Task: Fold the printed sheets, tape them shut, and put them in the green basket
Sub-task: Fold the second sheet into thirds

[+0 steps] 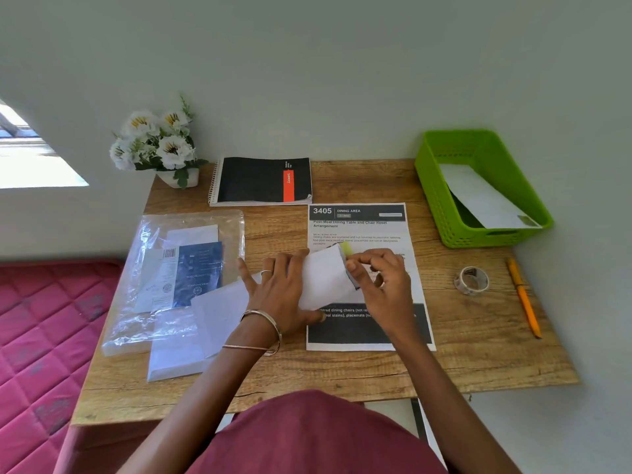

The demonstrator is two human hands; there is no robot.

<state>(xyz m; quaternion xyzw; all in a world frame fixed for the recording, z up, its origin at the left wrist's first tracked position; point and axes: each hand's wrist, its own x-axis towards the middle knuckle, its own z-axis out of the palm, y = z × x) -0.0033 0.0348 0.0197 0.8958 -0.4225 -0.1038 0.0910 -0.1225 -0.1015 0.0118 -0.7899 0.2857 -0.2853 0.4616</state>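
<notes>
- Head view, the work in hand: a folded sheet lies across the middle of the wooden table, its long axis running left to right and slightly tilted, resting on top of a flat printed sheet headed "3405 Dining Area".
- Left hand: fingers spread and straight, palm pressing the folded sheet flat — it pins, it does not grip.
- Right hand: fingers curled at the sheet's right end, pinching a yellow-green strip of tape where it meets the flap. This looks like the sealing step.
- What the next move turns on: the green basket stands at the far right corner, up and to the right of the sheet, so the right hand is the nearer one. One folded sheet already lies in it, aslant, with room beside it.
- Edges and room: the tape roll and a pencil lie right of the flat sheet, below the basket, off the direct path; bare wood lies between sheet and basket.
- To the left, a clear plastic packet; at the back, a notebook and flowers — all apart from the work.
</notes>
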